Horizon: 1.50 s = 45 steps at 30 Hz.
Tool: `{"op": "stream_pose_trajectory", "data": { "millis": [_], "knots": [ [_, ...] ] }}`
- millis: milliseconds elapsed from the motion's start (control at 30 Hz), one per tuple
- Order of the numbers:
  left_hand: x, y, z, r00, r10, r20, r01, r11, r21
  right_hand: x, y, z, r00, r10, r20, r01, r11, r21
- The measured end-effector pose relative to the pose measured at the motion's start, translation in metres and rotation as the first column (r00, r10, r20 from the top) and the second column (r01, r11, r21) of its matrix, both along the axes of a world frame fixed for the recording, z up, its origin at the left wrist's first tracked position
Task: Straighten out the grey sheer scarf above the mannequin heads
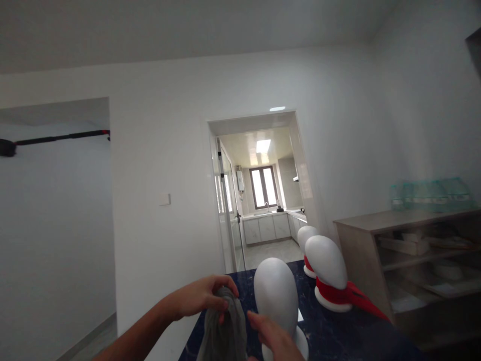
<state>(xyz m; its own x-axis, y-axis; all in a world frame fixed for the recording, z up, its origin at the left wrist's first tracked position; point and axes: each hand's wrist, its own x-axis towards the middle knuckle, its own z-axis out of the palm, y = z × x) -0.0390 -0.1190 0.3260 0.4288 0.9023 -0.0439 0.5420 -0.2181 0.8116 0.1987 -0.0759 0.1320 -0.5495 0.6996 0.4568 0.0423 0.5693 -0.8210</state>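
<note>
Head view: a grey cloth is pinched at its top by the left hand, hanging free near a bare white mannequin head; the right hand, fingers loosely spread, is held just beside it.

Low in the frame, right of centre, there's a dark blue marbled table, its top running from the bottom edge up toward the doorway. Three white mannequin heads stand on it. The nearest one sits at centre bottom, bare and upright on its round base. Just right and further back comes a second head, leaning a touch, with a red scarf wrapped round its neck and the scarf's tail trailing out onto the tabletop toward the right. Behind that, partly hidden, a third head peeks out, also showing red at its base.
</note>
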Motion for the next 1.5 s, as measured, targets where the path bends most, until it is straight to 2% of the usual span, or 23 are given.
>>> {"op": "stream_pose_trajectory", "data": {
  "millis": [67, 167, 233, 333, 400, 467, 567, 633, 700, 800, 867, 900, 967, 1033, 1133, 1200, 1233, 1300, 1400, 1433, 1500],
  "knots": [
    [0.007, -0.001, -0.002, 0.999, -0.036, 0.038, 0.037, 0.999, -0.025, -0.021, -0.006, 0.018, 0.992, -0.097, -0.081, 0.101, 0.993, 0.053],
    [0.011, 0.002, -0.008, 0.997, -0.079, 0.027, 0.080, 0.996, -0.048, -0.045, -0.012, 0.032, 0.973, -0.208, -0.097, 0.207, 0.978, -0.020],
    [0.008, 0.005, -0.011, 0.996, -0.081, -0.042, 0.078, 0.995, -0.061, -0.051, -0.012, 0.037, 0.968, -0.248, -0.027, 0.246, 0.967, -0.062],
    [0.003, 0.006, -0.013, 0.975, 0.009, -0.221, -0.026, 0.997, -0.071, -0.045, -0.012, 0.044, 0.933, -0.346, 0.101, 0.351, 0.936, -0.027],
    [0.003, 0.003, -0.014, 0.918, 0.073, -0.389, -0.094, 0.995, -0.035, -0.037, -0.012, 0.051, 0.929, -0.362, 0.079, 0.362, 0.932, 0.011],
    [0.008, -0.001, -0.014, 0.852, 0.083, -0.516, -0.081, 0.996, 0.026, -0.031, -0.013, 0.060, 0.946, -0.324, -0.001, 0.324, 0.946, 0.029],
    [0.016, -0.007, -0.010, 0.847, 0.060, -0.528, 0.003, 0.993, 0.119, -0.027, -0.014, 0.072, 0.958, -0.286, -0.025, 0.287, 0.957, 0.027],
    [0.020, -0.008, -0.003, 0.887, 0.036, -0.460, 0.025, 0.992, 0.128, -0.026, -0.012, 0.078, 0.965, -0.261, -0.040, 0.260, 0.965, -0.025],
    [0.021, -0.008, 0.006, 0.928, -0.002, -0.372, 0.030, 0.997, 0.069, -0.025, -0.012, 0.083, 0.975, -0.186, -0.123, 0.168, 0.975, -0.142],
    [0.024, -0.008, 0.020, 0.973, -0.044, -0.228, 0.043, 0.999, -0.008, -0.023, -0.015, 0.089, 0.956, 0.003, -0.293, -0.090, 0.954, -0.286],
    [0.027, -0.008, 0.028, 0.989, -0.071, -0.131, 0.066, 0.997, -0.041, -0.021, -0.019, 0.092, 0.937, 0.150, -0.315, -0.248, 0.922, -0.297],
    [0.029, -0.008, 0.032, 0.991, -0.084, -0.100, 0.079, 0.996, -0.051, -0.019, -0.020, 0.094, 0.938, 0.201, -0.283, -0.285, 0.910, -0.301],
    [0.032, -0.009, 0.040, 0.990, -0.094, -0.107, 0.087, 0.994, -0.070, -0.016, -0.020, 0.096, 0.956, 0.231, -0.182, -0.281, 0.900, -0.333],
    [0.033, -0.010, 0.046, 0.969, -0.072, -0.238, 0.066, 0.997, -0.033, -0.011, -0.017, 0.100, 0.968, 0.193, -0.158, -0.240, 0.896, -0.373],
    [0.031, -0.012, 0.054, 0.852, 0.035, -0.523, 0.082, 0.976, 0.199, -0.001, -0.009, 0.111, 0.926, 0.175, -0.335, -0.305, 0.869, -0.389],
    [0.030, -0.013, 0.059, 0.785, 0.128, -0.607, 0.108, 0.936, 0.336, 0.006, -0.007, 0.119, 0.896, 0.218, -0.387, -0.363, 0.861, -0.355],
    [0.031, -0.015, 0.063, 0.778, 0.155, -0.608, 0.108, 0.922, 0.372, 0.010, -0.007, 0.122, 0.903, 0.244, -0.353, -0.366, 0.868, -0.336],
    [0.033, -0.017, 0.072, 0.806, 0.172, -0.566, 0.080, 0.916, 0.393, 0.016, -0.009, 0.126, 0.953, 0.245, -0.175, -0.289, 0.910, -0.297],
    [0.041, -0.021, 0.095, 0.849, 0.199, -0.490, 0.023, 0.912, 0.409, 0.021, -0.012, 0.131, 0.987, 0.121, 0.108, -0.101, 0.979, -0.175],
    [0.043, -0.021, 0.104, 0.856, 0.202, -0.476, 0.017, 0.909, 0.416, 0.023, -0.013, 0.133, 0.986, 0.091, 0.140, -0.071, 0.987, -0.144],
    [0.047, -0.018, 0.119, 0.868, 0.184, -0.461, 0.046, 0.895, 0.444, 0.024, -0.015, 0.141, 0.992, 0.067, 0.105, -0.053, 0.989, -0.135]
  ]
}}
